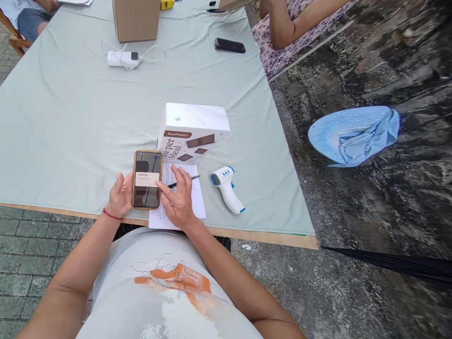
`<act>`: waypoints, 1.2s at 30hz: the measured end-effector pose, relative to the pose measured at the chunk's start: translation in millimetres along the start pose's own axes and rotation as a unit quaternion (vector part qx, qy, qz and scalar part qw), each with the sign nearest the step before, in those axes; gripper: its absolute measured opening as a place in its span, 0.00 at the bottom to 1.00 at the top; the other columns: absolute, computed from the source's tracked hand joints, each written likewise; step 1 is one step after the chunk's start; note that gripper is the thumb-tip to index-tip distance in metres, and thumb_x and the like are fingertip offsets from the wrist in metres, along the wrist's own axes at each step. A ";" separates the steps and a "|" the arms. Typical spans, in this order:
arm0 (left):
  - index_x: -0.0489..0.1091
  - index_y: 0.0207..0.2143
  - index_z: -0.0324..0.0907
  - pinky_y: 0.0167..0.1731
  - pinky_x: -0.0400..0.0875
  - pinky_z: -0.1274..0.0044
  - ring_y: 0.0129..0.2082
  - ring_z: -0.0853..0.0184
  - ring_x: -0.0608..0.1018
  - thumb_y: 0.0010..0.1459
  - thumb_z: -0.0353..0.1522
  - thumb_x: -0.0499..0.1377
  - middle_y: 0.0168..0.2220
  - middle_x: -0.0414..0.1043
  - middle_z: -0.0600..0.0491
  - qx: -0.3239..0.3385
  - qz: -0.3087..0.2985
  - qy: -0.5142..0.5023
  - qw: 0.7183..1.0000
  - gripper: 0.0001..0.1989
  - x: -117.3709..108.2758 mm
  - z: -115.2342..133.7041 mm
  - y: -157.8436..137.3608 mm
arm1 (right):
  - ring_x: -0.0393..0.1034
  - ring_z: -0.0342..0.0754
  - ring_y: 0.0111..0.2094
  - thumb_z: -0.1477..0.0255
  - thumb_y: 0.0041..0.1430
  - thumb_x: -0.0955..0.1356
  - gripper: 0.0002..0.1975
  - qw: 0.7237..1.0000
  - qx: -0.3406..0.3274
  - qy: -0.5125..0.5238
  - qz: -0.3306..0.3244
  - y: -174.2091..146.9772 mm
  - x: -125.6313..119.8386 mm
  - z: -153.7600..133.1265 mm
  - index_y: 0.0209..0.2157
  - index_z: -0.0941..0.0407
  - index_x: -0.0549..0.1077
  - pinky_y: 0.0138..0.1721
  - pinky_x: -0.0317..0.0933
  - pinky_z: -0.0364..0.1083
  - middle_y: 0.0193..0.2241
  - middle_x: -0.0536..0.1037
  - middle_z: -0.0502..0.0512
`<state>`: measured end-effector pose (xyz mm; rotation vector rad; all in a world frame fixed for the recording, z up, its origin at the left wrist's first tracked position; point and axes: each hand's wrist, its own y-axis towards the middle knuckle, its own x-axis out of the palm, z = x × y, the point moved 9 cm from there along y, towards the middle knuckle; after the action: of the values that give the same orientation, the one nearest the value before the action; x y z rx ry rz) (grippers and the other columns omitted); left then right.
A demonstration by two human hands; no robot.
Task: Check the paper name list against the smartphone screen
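Printed shirt (169,296) nearest; left hand (120,194) grasps smartphone (147,197); right hand (180,203), cannot tell if gripping pen (196,177), might slip, mis-tapping dialog (145,179).

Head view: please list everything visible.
Phone: 1, brown-cased, near
NutriMotion box: 1, white, centre
Paper: uncounted, white, near
Pen: 1, black, over paper
Thermometer: 1, white/blue, near right
Corded device: 1, white, upper left
Tall carton: 1, brown, top
Unclear item: 1, yellow, top
Flat device: 1, black, far right
Hat: 1, blue, right
Tablecloth: 1, pale green, tabletop
Chair: 1, brown, top left
People: 2+, mixed clothes, top
Left hand: 1, holding phone
Right hand: 1, at phone
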<state>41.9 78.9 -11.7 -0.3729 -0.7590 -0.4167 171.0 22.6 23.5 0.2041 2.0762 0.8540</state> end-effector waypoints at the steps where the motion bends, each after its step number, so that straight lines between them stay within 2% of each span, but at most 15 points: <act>1: 0.64 0.66 0.41 0.62 0.65 0.57 0.63 0.45 0.71 0.60 0.56 0.55 0.60 0.73 0.41 -0.001 0.003 -0.003 1.000 0.40 -0.3 -0.1 0.0 | 0.45 0.61 0.72 0.78 0.63 0.62 0.24 1.000 -0.001 0.003 0.005 0.2 -1.2 0.5 0.58 0.47 0.71 0.66 0.53 0.68 0.75 0.41 0.52; 5: 0.64 0.65 0.40 0.62 0.65 0.57 0.64 0.45 0.71 0.61 0.56 0.55 0.59 0.73 0.40 -0.003 0.012 -0.007 1.000 0.40 -1.9 -0.3 0.0 | 0.45 0.60 0.72 0.78 0.64 0.62 0.24 1.000 0.004 0.009 0.012 0.4 -3.4 1.9 0.58 0.48 0.72 0.67 0.53 0.68 0.74 0.42 0.51; 14: 0.65 0.64 0.41 0.62 0.64 0.56 0.65 0.43 0.69 0.55 0.58 0.60 0.60 0.72 0.40 0.006 -0.008 0.018 1.000 0.43 1.1 1.0 -0.1 | 0.47 0.62 0.71 0.79 0.63 0.63 0.27 1.000 0.004 0.019 0.001 -0.3 -0.4 0.2 0.61 0.43 0.70 0.66 0.54 0.69 0.75 0.41 0.50; 21: 0.63 0.65 0.39 0.63 0.63 0.56 0.65 0.44 0.68 0.60 0.56 0.56 0.61 0.72 0.40 -0.009 0.026 -0.015 1.000 0.40 -2.6 -1.0 -0.8 | 0.46 0.62 0.72 0.78 0.63 0.63 0.25 1.000 -0.001 0.012 -0.014 -0.8 1.3 -0.1 0.59 0.45 0.71 0.66 0.54 0.69 0.75 0.41 0.52; 31: 0.63 0.66 0.41 0.62 0.65 0.58 0.64 0.46 0.71 0.63 0.55 0.53 0.60 0.73 0.41 -0.017 0.038 -0.038 0.998 0.38 -3.4 -1.8 -0.6 | 0.48 0.63 0.71 0.77 0.63 0.64 0.25 0.999 0.019 0.012 -0.028 -3.6 5.1 4.5 0.59 0.44 0.71 0.65 0.54 0.71 0.74 0.46 0.53; 36: 0.64 0.65 0.40 0.62 0.65 0.58 0.64 0.45 0.70 0.61 0.56 0.54 0.60 0.73 0.41 -0.011 0.035 -0.022 0.999 0.38 -3.4 -1.4 -0.7 | 0.47 0.62 0.71 0.77 0.63 0.63 0.25 1.000 0.014 0.020 -0.019 -2.4 2.7 2.1 0.59 0.45 0.72 0.65 0.53 0.69 0.74 0.45 0.53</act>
<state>40.1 78.4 -15.0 -0.4292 -0.7833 -0.3518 171.3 22.9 19.4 0.1640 2.1232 0.8137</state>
